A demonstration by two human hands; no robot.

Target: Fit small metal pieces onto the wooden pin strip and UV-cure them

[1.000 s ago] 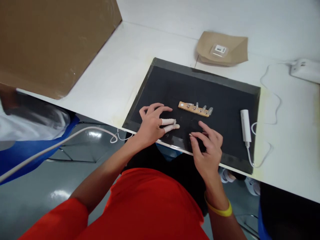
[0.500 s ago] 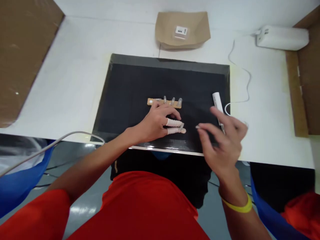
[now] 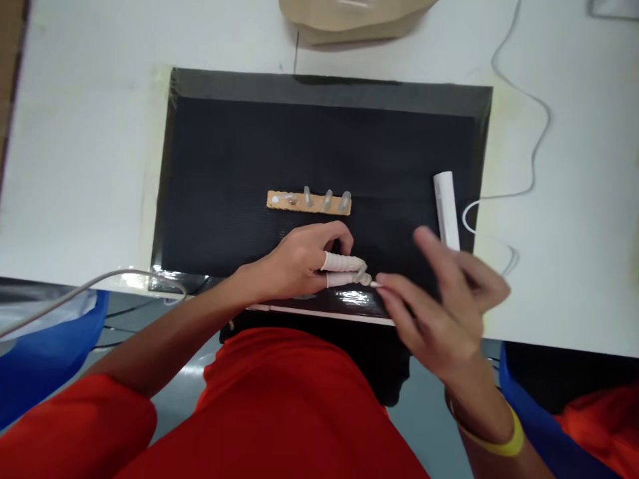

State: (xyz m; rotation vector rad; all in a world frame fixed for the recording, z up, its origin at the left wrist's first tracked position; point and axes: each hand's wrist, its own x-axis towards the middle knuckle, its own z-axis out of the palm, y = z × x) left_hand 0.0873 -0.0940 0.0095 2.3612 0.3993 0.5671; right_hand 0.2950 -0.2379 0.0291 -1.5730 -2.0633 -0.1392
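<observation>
My left hand (image 3: 312,259), with white covers on two fingers, pinches a small clear piece (image 3: 360,271) between the covered fingertips. Thumb and index finger of my right hand (image 3: 439,309) are closed on a small white tip (image 3: 375,284), which meets the left fingertips; its other fingers are spread. Beyond my left hand, a narrow tan strip (image 3: 314,209) lies on the black mat (image 3: 239,153). Three translucent pieces (image 3: 327,199) stand on the strip, and a white dot and a small clear part are at its left end.
A white stick-like device (image 3: 446,209) lies on the mat's right side, with a thin white cable (image 3: 534,159) near it. A brown paper tray (image 3: 349,23) sits at the far edge. A grey cable (image 3: 114,273) crosses the table's near left edge.
My right hand has moved left to my left fingertips with the small white tip. My left hand has come away from the tan strip. The view has tilted down and closer to the mat.
</observation>
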